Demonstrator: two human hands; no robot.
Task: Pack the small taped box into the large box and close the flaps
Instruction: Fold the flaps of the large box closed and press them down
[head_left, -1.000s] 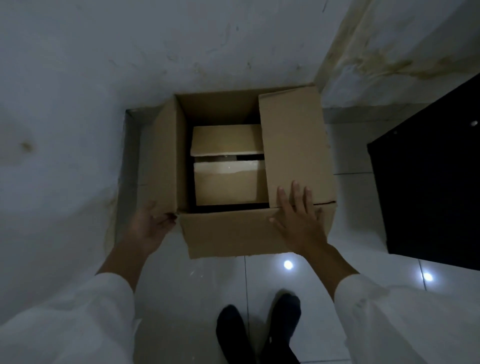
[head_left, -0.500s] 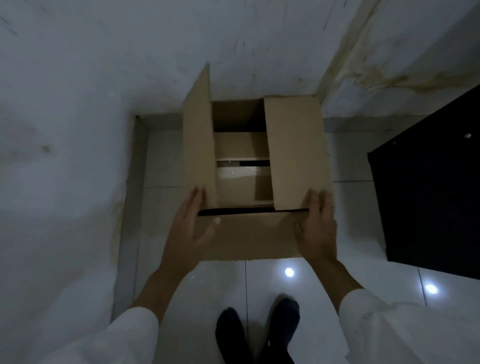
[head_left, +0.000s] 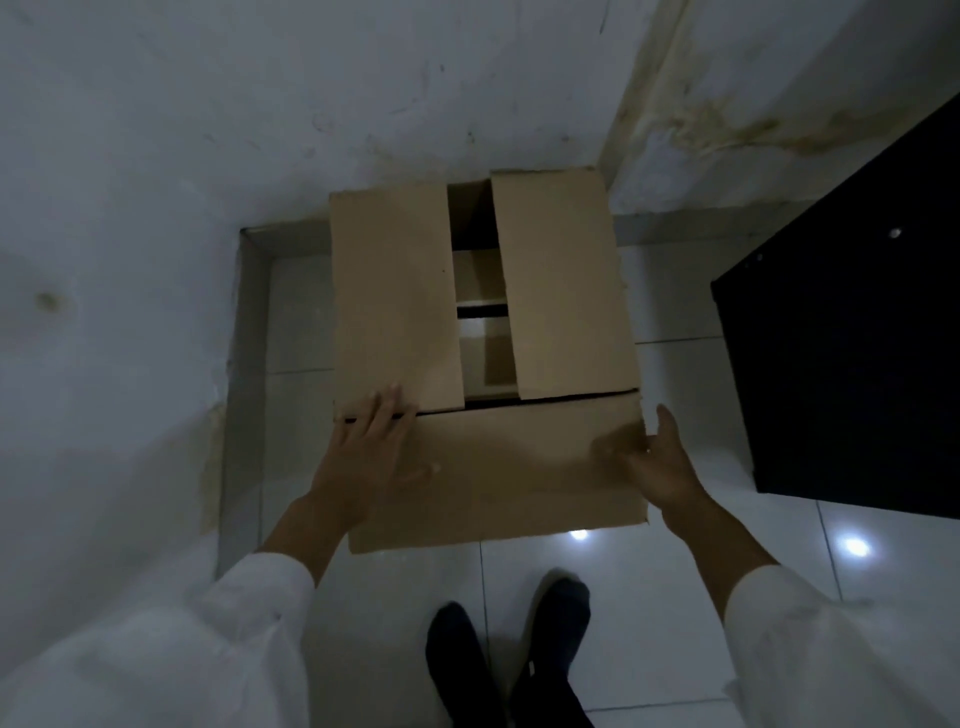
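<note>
The left hand (head_left: 363, 457) presses flat-fingered on the left flap (head_left: 395, 301) of the large box (head_left: 566, 291). The right hand (head_left: 660, 462) is at its near-right corner; through the blur I cannot tell its grip.

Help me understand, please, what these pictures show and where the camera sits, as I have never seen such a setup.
There is no machine here: a person works with bare hands, and the single camera sits on their head, looking down. On the tiled floor stands the large box, its two side flaps folded nearly shut. Through the gap between them you glimpse the small box inside. The left hand rests flat on the left flap. The right hand is at the edge of the near flap, which lies open toward the person; blur hides whether it grips.
</note>
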